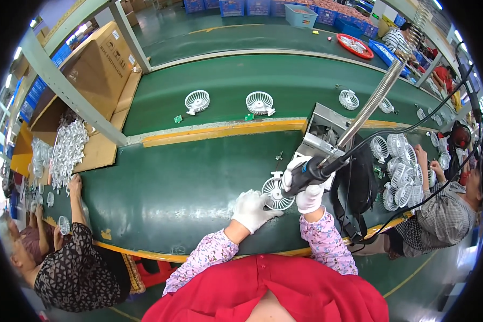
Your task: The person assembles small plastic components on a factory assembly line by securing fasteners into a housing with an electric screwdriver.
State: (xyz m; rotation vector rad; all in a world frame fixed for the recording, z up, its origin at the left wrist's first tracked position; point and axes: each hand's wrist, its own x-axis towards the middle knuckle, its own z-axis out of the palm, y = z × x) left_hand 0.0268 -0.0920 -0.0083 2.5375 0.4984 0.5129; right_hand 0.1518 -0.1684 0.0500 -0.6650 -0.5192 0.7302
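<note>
My left hand, in a white glove, grips the near left rim of a round white fan housing lying on the green bench. Its fingers are curled at the slatted ring, and the thumb stretches along the near side. My right hand, also gloved, is wrapped round a black electric screwdriver. This tool hangs from a metal coil spring and slants down over the housing's right side. Its tip is hidden by the tool body and glove. Just beyond the housing lies a small part with a wire.
A metal box-shaped device stands beyond my right hand, with a black bag beside it. Piled white fan housings lie at right. More housings and small green circuit boards sit on the far belt. Co-workers sit at both sides.
</note>
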